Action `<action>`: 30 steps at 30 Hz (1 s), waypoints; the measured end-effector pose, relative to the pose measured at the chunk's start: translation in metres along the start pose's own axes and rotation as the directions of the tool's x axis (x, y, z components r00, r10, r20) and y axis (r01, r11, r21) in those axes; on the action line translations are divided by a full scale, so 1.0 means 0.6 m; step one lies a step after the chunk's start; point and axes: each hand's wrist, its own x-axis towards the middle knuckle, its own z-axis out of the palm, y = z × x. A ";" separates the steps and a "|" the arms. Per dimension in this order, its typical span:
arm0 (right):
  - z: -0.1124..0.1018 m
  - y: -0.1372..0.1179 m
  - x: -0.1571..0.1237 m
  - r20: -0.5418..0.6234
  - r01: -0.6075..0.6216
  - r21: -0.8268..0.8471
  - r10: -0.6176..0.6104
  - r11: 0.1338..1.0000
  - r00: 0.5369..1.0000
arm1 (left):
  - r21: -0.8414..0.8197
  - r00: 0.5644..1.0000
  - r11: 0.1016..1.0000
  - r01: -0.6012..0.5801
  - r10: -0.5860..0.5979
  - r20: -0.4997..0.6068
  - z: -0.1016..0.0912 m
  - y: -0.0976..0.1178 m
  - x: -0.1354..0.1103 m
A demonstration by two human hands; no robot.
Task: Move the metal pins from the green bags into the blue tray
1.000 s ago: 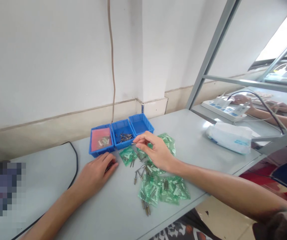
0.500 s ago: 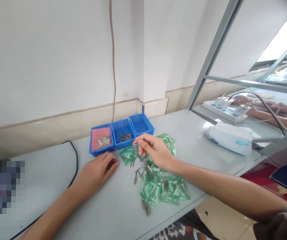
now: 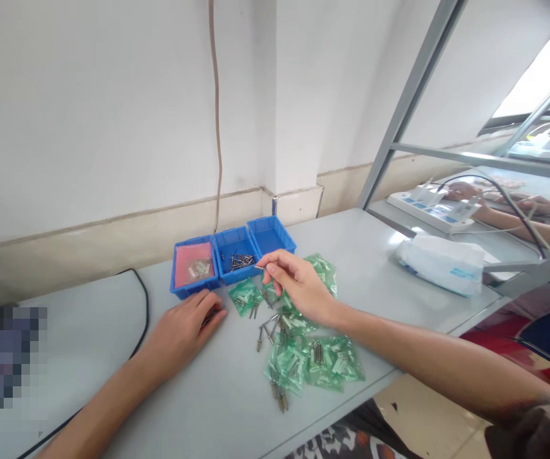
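Note:
My right hand [image 3: 297,284] pinches a small metal pin [image 3: 258,268] between thumb and forefinger, just over the front edge of the middle blue bin [image 3: 235,257], which holds several similar pins. My left hand [image 3: 182,331] rests palm down on the grey table [image 3: 217,395], fingers curled over something dark at their tips. Green plastic bags [image 3: 311,363] of pins and loose pins [image 3: 265,328] lie under and in front of my right hand. The left blue bin [image 3: 193,268] holds a pink sheet and pale parts. The right blue bin [image 3: 271,236] looks empty.
A black cable [image 3: 143,312] curves across the table at the left. A white packet [image 3: 440,262] lies at the right, near a metal frame post [image 3: 399,108]. Beyond it another person's hands [image 3: 461,190] rest by a white power strip [image 3: 428,213].
My right hand has moved a little up and left with the pin, from above the green bags to the middle bin's edge. My left hand has stayed put.

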 end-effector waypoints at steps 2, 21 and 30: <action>0.000 0.001 0.000 -0.001 -0.003 0.006 0.003 1.000 1.000 | 0.003 1.000 1.000 -0.006 0.006 -0.002 -0.001 0.001 0.000; -0.002 0.001 -0.001 0.001 -0.012 0.013 0.012 1.000 1.000 | 0.026 1.000 1.000 -0.015 0.016 -0.004 -0.002 0.003 0.001; -0.001 -0.001 0.000 -0.008 -0.001 0.000 0.001 1.000 1.000 | 0.005 1.000 1.000 0.004 -0.004 0.010 -0.001 0.002 0.001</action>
